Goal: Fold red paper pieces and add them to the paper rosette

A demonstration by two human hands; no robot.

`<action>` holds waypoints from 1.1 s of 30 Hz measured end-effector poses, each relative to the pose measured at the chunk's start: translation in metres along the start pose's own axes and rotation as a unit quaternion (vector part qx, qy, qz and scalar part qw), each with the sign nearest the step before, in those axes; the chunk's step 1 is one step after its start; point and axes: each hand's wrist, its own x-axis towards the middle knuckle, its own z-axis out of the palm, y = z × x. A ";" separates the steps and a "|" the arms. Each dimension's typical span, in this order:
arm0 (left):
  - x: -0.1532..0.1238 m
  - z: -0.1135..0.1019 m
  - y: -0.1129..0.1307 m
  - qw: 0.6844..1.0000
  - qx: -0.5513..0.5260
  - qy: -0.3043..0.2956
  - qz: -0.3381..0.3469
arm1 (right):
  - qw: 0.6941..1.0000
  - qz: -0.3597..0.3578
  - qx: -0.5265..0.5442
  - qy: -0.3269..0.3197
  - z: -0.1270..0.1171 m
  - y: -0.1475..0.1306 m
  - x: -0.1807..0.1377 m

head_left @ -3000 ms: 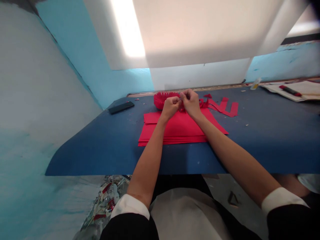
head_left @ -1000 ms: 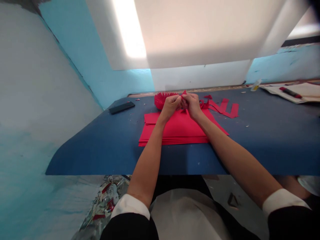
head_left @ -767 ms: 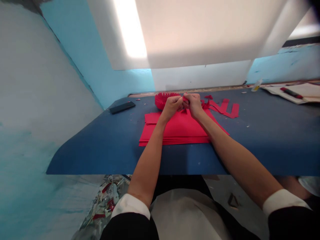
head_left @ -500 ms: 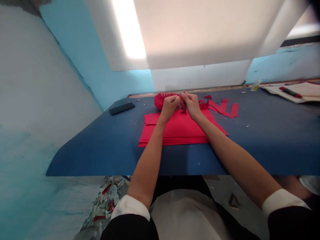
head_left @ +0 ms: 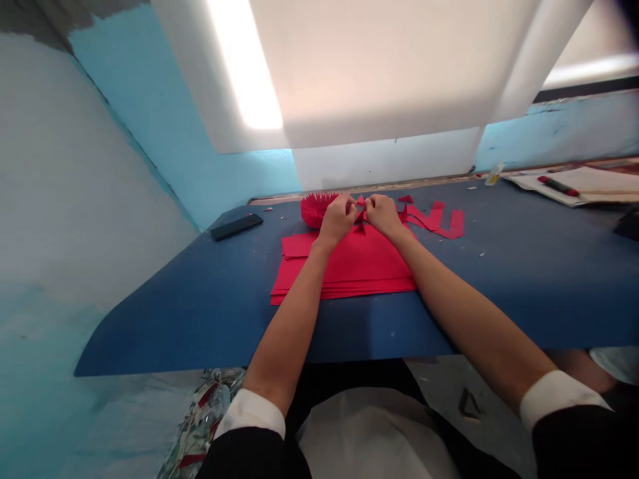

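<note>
A black phone lay left of centre on the blue table. Just right of it, a red pleated paper rosette sat behind the left hand. At the frame's centre, that hand's curled fingers pinched a small folded red paper piece, and the right hand pinched its other side. Both hands were over the far end of a stack of red sheets. Red strips lay to the right, and a red marker at the upper right.

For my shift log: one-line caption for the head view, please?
Left hand and right hand pinch a small red paper piece over a red sheet stack on the blue table.
</note>
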 end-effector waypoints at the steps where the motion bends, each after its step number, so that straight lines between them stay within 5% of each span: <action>1: 0.003 -0.003 -0.003 0.999 0.028 -0.020 0.000 | 1.000 0.015 -0.016 0.002 -0.001 0.006 0.003; 8: 0.006 -0.040 -0.028 0.977 0.189 -0.101 -0.004 | 0.996 0.064 -0.055 -0.005 0.003 0.037 0.020; 16: -0.013 -0.068 -0.025 0.990 0.114 -0.054 0.069 | 0.991 0.096 -0.079 -0.040 0.011 0.044 0.012; 23: -0.027 -0.098 -0.023 0.947 0.104 -0.303 -0.033 | 0.992 0.107 -0.067 0.031 0.001 0.037 0.009; 33: -0.031 -0.109 -0.024 0.887 0.201 -0.397 -0.123 | 0.994 0.091 -0.007 0.062 0.002 0.035 0.011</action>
